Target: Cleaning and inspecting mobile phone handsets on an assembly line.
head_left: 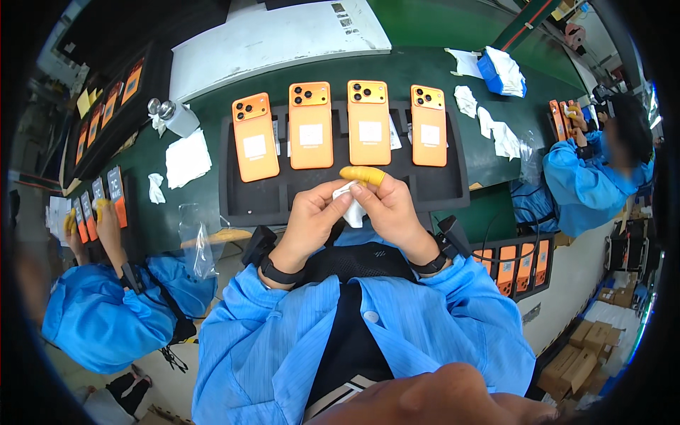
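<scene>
**Blue work jacket (280, 347) fronts a two-handed pinch at a black tray (262, 198)**

At the tray's near edge, the wearer's left hand (312, 216) and right hand (397, 212) meet, thumbs and fingertips drawn narrow around a folded white cloth (354, 214). Its loose end droops away from the tray, toward the jacket. A yellow finger cot (363, 174) sheathes the right index finger, which points leftward over the tray's near part.

Four orange phones (311, 145) lie in a row across the tray, backs up, camera bars at its far side, white square labels (429, 135) on their backs. All four lie beyond the hands, long axes running away from the wearer, the leftmost slightly canted. The third phone from the left (369, 152) is almost straight past the meeting fingertips, its near end just beyond the finger cot and nearer the right hand; whether cot and phone touch, one cannot tell.

Left of the tray stand a white bottle (184, 120) and a pile of white wipes (188, 157). Right of it lie crumpled wipes (503, 138), with a blue box (489, 74) of more beyond its far right corner. Co-workers in blue, one well left of the tray (106, 315) and one well right (584, 177), have hands at other phones (556, 119).
</scene>
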`<state>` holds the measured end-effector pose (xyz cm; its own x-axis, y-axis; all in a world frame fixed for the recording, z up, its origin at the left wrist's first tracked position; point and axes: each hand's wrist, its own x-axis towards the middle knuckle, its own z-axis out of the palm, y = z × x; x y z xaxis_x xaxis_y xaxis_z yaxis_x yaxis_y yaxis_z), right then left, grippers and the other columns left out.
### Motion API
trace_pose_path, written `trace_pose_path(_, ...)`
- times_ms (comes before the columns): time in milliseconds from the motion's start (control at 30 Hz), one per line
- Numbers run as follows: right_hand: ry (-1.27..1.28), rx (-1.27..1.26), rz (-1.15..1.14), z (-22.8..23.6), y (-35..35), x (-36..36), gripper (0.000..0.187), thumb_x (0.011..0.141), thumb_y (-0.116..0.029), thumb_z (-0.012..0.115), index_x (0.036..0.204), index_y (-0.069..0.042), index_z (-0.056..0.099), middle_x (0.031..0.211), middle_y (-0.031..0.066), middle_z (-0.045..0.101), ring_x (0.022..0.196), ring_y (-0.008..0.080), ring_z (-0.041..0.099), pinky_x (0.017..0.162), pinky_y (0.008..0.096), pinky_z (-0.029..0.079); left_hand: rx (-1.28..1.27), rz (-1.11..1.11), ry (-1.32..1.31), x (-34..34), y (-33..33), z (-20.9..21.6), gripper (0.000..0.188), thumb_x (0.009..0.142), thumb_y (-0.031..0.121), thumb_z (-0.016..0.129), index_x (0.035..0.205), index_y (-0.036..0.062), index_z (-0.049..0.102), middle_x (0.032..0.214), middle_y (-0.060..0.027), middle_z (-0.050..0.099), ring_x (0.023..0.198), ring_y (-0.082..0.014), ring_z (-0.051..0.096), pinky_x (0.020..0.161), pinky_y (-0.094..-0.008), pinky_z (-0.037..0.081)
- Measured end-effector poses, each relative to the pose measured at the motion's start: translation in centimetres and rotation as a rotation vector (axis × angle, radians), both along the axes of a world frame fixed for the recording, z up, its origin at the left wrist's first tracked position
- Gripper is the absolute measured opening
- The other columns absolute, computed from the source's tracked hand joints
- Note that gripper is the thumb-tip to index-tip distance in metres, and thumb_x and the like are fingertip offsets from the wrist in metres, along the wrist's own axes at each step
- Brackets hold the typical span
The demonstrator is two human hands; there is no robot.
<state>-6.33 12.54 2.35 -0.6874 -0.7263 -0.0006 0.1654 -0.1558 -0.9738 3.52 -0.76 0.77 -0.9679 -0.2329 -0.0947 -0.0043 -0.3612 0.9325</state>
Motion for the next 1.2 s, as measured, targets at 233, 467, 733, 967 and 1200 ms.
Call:
trace_pose_path(233,0.266,0.147,-0.198,-0.3,1.1,-1.8,0.036,0.09,-0.011,0.073,0.122,0.001,0.064,0.08,0.0026,0.067,0.067,0.0042,0.058,0.058,0.0202,0.046,0.031,0.173,0.065,-0.3,0.0,0.0,0.03,0.104,0.012,0.053,0.128,-0.0048,0.061,0.109,-0.0094,0.07,0.095,-0.0108,0.065,0.084,-0.0247,0.052)
trace_pose_path(467,0.038,0.116,0.025,-1.1,0.4,-1.3,0.025,0.09,-0.007,0.073,0.111,0.004,0.067,0.094,0.0043,0.069,0.08,0.0074,0.063,0.069,0.0227,0.051,-0.027,0.212,0.125,-0.4,1.1,-0.1,0.038,0.103,0.008,0.054,0.139,-0.0043,0.051,0.117,-0.0115,0.067,0.101,-0.0115,0.063,0.089,-0.0253,0.051)
trace_pose_path(733,0.805,0.148,-0.24,0.3,-0.7,-1.1,0.018,0.08,0.001,0.073,0.098,0.0,0.073,0.08,0.0076,0.064,0.069,0.0185,0.061,0.06,0.0296,0.047,-0.126,0.237,0.046,-0.3,0.7,-1.9,0.047,0.101,0.001,0.05,0.147,-0.0046,0.038,0.118,-0.0144,0.065,0.102,-0.0139,0.064,0.088,-0.0275,0.052)
trace_pose_path(967,1.382,0.235,-0.178,1.3,-3.0,-0.1,0.027,0.073,-0.009,0.078,0.1,-0.005,0.075,0.089,0.0102,0.063,0.079,0.029,0.058,0.071,0.0397,0.046,-0.181,0.409,0.058,-0.1,-0.5,-1.6,0.048,0.099,0.005,0.05,0.146,-0.0044,0.04,0.078,-0.0077,0.066,0.069,-0.0085,0.059,0.064,-0.0257,0.048)
trace_pose_path(1200,1.382,0.277,-0.018,1.8,-5.5,0.3,0.025,0.075,-0.008,0.075,0.099,-0.003,0.074,0.089,0.0118,0.062,0.084,0.0318,0.059,0.074,0.0411,0.046,-0.021,0.474,0.087,1.5,-2.5,-0.2,0.055,0.098,0.006,0.051,0.149,-0.0032,0.034,0.094,-0.0152,0.069,0.081,-0.0174,0.069,0.073,-0.0319,0.054)
